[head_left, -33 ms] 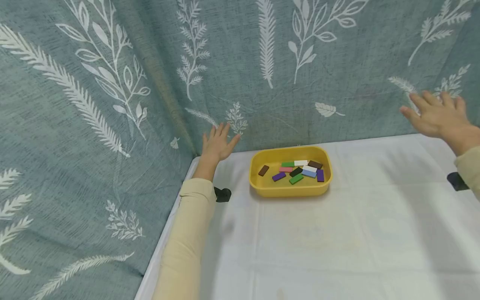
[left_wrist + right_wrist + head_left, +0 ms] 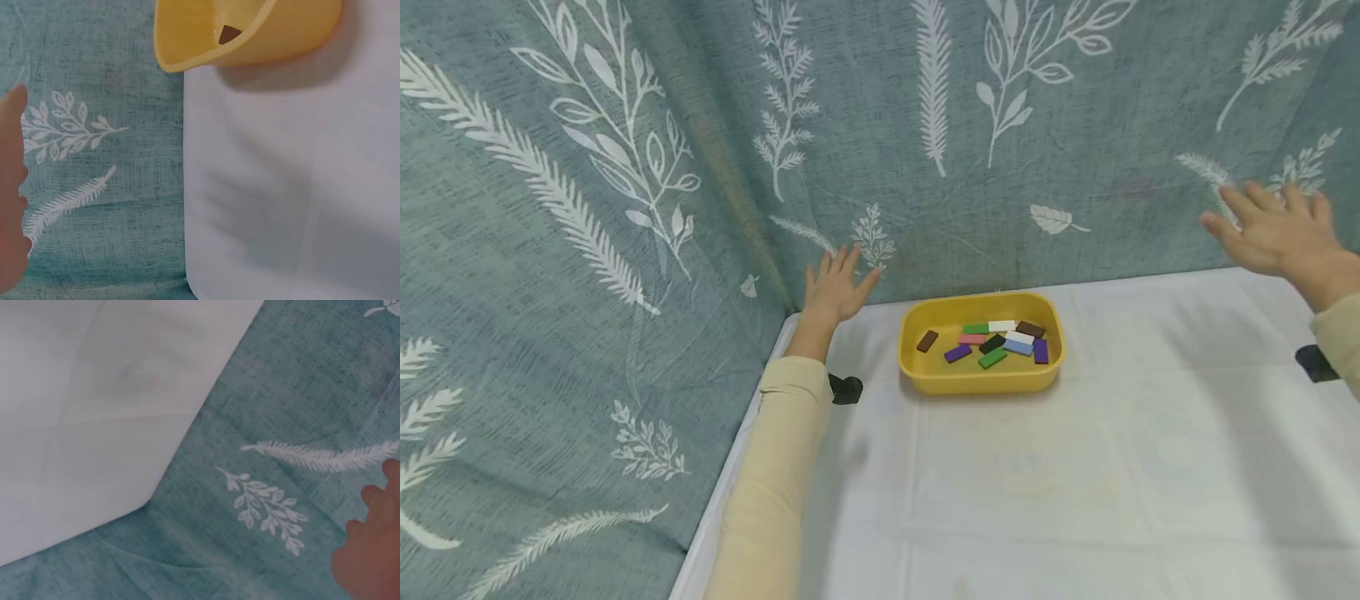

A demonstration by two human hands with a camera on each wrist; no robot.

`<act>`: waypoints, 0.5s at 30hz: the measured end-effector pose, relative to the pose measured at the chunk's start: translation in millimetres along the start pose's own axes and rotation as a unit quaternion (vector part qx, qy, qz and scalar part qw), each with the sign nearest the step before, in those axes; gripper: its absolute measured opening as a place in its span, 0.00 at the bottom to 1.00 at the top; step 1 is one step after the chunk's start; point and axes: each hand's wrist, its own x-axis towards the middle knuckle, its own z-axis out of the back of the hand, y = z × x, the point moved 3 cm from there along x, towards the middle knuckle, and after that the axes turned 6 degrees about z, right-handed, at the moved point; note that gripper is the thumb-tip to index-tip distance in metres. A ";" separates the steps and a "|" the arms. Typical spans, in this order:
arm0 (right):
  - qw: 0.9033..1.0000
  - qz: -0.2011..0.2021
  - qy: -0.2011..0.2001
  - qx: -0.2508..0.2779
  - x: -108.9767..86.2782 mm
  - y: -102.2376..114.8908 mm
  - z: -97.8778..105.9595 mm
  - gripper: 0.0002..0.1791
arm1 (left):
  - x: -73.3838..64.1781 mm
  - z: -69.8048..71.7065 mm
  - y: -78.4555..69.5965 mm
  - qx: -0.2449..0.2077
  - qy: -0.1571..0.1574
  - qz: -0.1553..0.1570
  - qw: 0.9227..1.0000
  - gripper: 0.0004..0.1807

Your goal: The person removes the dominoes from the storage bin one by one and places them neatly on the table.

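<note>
My left hand [image 2: 835,289] is held up left of a yellow tub [image 2: 973,384], fingers spread and nothing in them. Far to the right my right hand [image 2: 1279,232] hovers in the same way, fingers apart and holding nothing. Inside the tub lie several small flat rectangular blocks: brown [image 2: 927,341], purple [image 2: 958,353], green [image 2: 992,357], pink [image 2: 972,339], black, white and blue [image 2: 1018,347]. One white block overlaps the blue one. In the left wrist view the tub's corner shows a brown block [image 2: 229,34], with the left hand [image 2: 11,194] at the edge.
A white cloth covers the table [image 2: 1000,492]. A blue-green curtain [image 2: 880,125] with white leaf prints hangs behind it and along the left side. Dark wrist-camera pieces [image 2: 847,390] show below both forearms. Shadows of the arms fall on the cloth.
</note>
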 end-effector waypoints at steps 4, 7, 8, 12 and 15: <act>1.000 -0.002 -0.004 0.015 -2.2 -2.2 -4.4 0.47 | -0.6 -2.6 -0.2 -0.016 0.005 -0.002 1.000 0.40; 0.998 0.001 -0.028 0.048 -3.5 -0.4 -6.5 0.45 | -1.9 -4.5 0.2 -0.063 -0.002 -0.007 0.998 0.39; 0.997 0.003 -0.040 0.060 -3.8 0.5 -6.8 0.44 | -2.7 -5.1 0.2 -0.082 -0.006 -0.010 0.997 0.39; 0.988 -0.002 -0.083 0.130 -2.0 -1.5 -12.4 0.42 | -6.4 -8.8 -1.4 -0.145 -0.030 -0.028 0.989 0.37; 0.974 -0.021 -0.115 0.192 1.4 -8.7 -25.8 0.41 | -11.4 -13.0 -3.6 -0.185 -0.031 -0.041 0.981 0.37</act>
